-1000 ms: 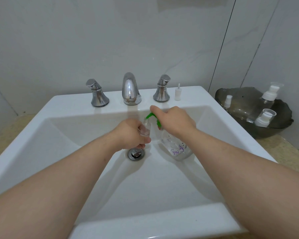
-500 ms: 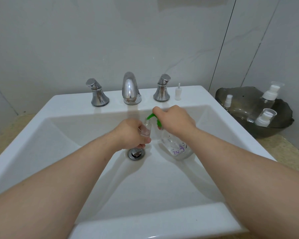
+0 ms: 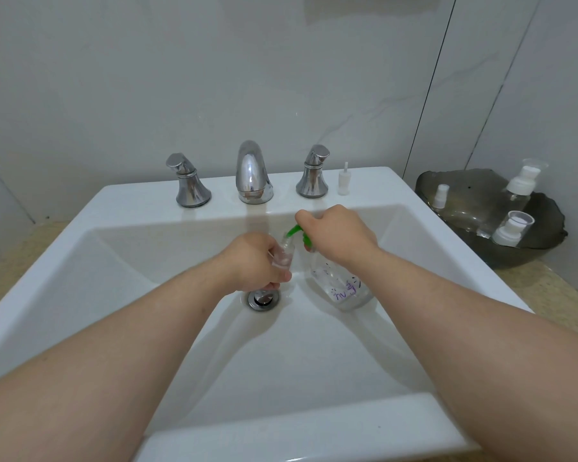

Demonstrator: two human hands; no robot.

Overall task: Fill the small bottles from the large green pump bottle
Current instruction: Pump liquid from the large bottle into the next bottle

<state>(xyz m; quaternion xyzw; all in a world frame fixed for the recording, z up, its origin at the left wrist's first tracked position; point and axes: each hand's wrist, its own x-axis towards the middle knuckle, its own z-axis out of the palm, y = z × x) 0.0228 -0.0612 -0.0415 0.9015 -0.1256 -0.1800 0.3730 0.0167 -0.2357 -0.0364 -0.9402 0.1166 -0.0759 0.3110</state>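
Note:
A large clear pump bottle (image 3: 339,286) with a green pump head and purple writing stands in the white sink basin (image 3: 147,258). My right hand (image 3: 339,233) sits on top of its pump head, covering most of it. The green nozzle (image 3: 292,231) points left into the mouth of a small clear bottle (image 3: 284,253). My left hand (image 3: 254,261) grips that small bottle, holding it upright just above the drain. A small white spray cap (image 3: 344,180) stands on the sink ledge by the right tap handle.
A chrome spout (image 3: 252,175) and two tap handles (image 3: 187,183) line the back ledge. The drain (image 3: 263,299) lies under my left hand. A dark glass bowl (image 3: 544,243) at right holds several clear bottles (image 3: 518,191) with white pump caps.
Both hands hold nearly the same positions over the sink; my right hand has shifted only slightly on the pump head.

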